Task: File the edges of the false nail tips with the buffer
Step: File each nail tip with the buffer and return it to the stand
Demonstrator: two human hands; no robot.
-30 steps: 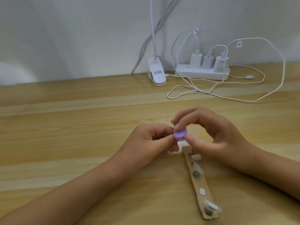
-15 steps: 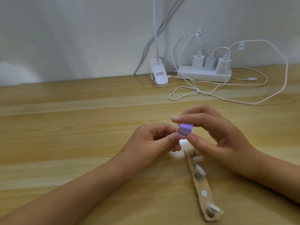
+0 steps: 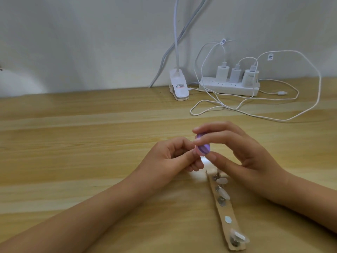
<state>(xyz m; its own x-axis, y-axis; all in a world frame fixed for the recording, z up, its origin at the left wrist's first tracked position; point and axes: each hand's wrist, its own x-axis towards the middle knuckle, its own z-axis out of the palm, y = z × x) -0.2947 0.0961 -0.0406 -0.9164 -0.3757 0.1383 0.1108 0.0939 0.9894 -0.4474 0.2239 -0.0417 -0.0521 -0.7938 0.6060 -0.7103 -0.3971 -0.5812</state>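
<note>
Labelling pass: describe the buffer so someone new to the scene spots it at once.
On the wooden desk, follow the cardboard strip of nail tips at lower right to its far end. Just beyond it the right hand pinches the buffer: a small block, the only purple thing in view.

Forearms angle inward; right hand (image 3: 244, 156) pinches the buffer (image 3: 204, 149) between thumb and fingers (image 3: 218, 139), left hand (image 3: 169, 157) curled alongside.
</note>
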